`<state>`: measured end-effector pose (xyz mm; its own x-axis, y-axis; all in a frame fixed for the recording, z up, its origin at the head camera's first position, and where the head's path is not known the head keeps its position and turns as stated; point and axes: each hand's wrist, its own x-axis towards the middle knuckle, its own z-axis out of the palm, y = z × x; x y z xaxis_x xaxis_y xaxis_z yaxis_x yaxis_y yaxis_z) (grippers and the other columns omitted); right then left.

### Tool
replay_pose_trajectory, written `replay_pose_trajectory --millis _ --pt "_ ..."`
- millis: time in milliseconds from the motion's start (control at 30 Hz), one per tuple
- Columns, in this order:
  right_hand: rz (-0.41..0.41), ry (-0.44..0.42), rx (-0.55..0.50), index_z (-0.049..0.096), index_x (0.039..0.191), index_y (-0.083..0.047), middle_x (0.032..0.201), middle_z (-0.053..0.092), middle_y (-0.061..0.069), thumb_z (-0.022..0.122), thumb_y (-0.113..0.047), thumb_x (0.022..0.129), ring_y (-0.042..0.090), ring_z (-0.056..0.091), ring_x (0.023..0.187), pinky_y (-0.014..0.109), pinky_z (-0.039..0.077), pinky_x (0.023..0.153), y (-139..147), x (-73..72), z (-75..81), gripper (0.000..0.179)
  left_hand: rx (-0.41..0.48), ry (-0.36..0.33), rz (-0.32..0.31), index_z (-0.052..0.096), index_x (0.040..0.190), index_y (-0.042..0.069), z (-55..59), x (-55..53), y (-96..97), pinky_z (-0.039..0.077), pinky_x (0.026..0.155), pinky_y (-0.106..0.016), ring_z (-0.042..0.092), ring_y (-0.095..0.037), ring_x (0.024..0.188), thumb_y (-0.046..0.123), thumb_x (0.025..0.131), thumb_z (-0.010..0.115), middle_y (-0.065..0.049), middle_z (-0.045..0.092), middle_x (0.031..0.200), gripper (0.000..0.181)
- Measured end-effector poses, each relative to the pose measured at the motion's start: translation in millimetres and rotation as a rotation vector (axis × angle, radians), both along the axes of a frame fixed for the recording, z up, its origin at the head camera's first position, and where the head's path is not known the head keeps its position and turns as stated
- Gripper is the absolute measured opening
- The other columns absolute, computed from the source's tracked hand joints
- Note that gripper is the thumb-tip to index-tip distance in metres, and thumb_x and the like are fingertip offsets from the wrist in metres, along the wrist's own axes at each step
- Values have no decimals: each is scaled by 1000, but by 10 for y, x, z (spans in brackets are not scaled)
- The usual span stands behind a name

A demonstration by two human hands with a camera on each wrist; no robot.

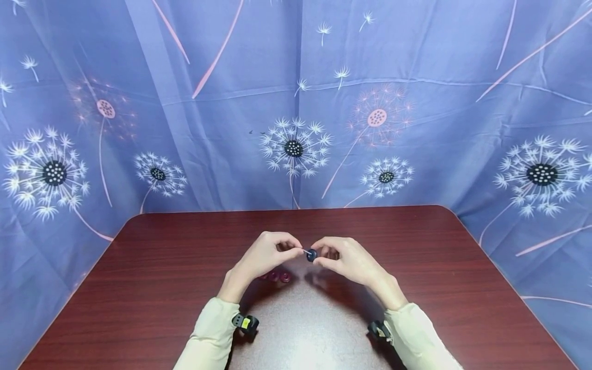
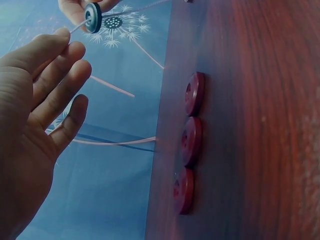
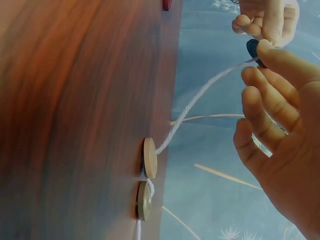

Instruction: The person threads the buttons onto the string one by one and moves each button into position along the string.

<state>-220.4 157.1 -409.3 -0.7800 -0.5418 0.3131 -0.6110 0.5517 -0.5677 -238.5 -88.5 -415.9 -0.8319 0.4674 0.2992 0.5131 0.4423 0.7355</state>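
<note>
A dark button [image 1: 312, 255] is held up between the hands above the table. My right hand [image 1: 349, 261] pinches its edge between thumb and forefinger. From the other side, my left hand [image 1: 263, 255] pinches the end of a white cord [image 3: 192, 105], which passes through the button. In the right wrist view the cord slopes down to a tan button [image 3: 150, 158] and a second, olive-toned button [image 3: 144, 201], both strung on it at the table. The right hand hides these two in the head view. Below the left hand, three red buttons [image 2: 191, 141] sit in a row.
The dark red wooden table [image 1: 152, 288] spreads out on all sides of the hands. Behind it hangs a blue curtain [image 1: 222, 154] with a dandelion print. A small black camera [image 1: 247, 324] is strapped at the left wrist, and another camera [image 1: 379, 330] at the right.
</note>
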Motion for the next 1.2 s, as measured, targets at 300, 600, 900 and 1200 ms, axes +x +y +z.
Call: replay_pose_trajectory --millis 300,600,900,1200 --pt "-1 -37 38 71 110 -22 73 63 -17 75 -26 88 -2 55 62 21 47 58 53 -18 -15 22 -8 27 -20 73 87 28 3 10 -5 51 62 -23 60 -4 68 31 88 76 15 66 75 4" --pt "-12 -90 65 71 109 -23 74 62 -15 75 -27 88 0 54 64 21 46 59 100 -48 -55 22 -41 43 -20 73 87 28 -16 -7 -36 51 63 -23 60 -2 67 36 89 74 18 67 75 9" --pt "-11 -161 74 71 109 -23 74 62 -12 74 -28 89 3 54 62 22 46 58 136 -56 -42 21 -64 46 -29 73 87 30 -55 -30 -55 50 63 -23 60 -2 68 33 88 75 19 67 74 4" --pt "-17 -171 100 71 109 -22 72 59 -11 75 -26 88 2 49 59 22 43 55 186 -83 -71 21 -82 125 -48 73 87 26 -70 -48 -74 52 69 -24 60 1 73 29 88 76 19 66 77 5"
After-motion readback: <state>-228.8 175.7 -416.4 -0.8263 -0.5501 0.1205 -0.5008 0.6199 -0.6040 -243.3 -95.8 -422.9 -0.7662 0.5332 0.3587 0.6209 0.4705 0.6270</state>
